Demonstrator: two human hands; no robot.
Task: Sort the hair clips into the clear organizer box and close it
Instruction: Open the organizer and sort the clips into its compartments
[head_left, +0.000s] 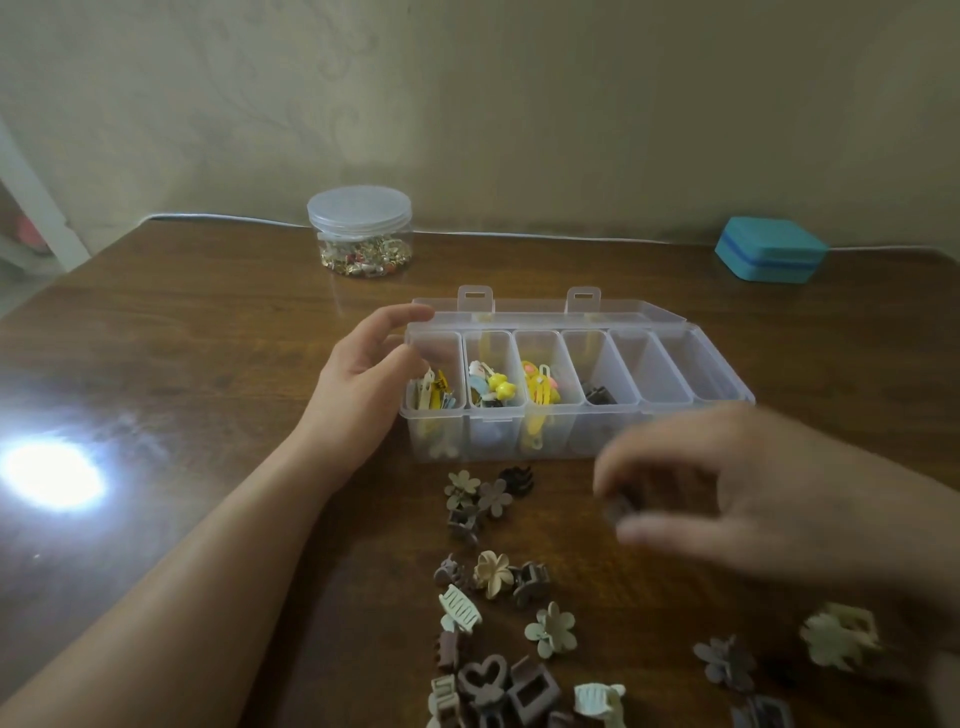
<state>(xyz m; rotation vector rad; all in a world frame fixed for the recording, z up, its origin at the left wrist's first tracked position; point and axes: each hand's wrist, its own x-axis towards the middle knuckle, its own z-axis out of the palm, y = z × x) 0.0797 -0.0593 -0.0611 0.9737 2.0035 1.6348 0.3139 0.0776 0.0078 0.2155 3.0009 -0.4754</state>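
The clear organizer box (675, 358) lies open in the middle of the table, its lid folded back. Its three left compartments hold colourful clips, the fourth holds a dark brown clip (600, 393), and the two right ones hold nothing. My left hand (363, 374) touches the box's left end, thumb on the wall and fingers relaxed above the rim. My right hand (753, 499), blurred, hovers in front of the box and pinches a small dark clip (621, 506) between thumb and fingers. Several loose brown, beige and mint clips (493, 577) lie on the table near me.
A round clear jar (359, 234) with gold bits stands at the back by the wall. A teal case (770, 249) sits at the back right. A bright light glare (52, 473) marks the wooden table (208, 338) at left.
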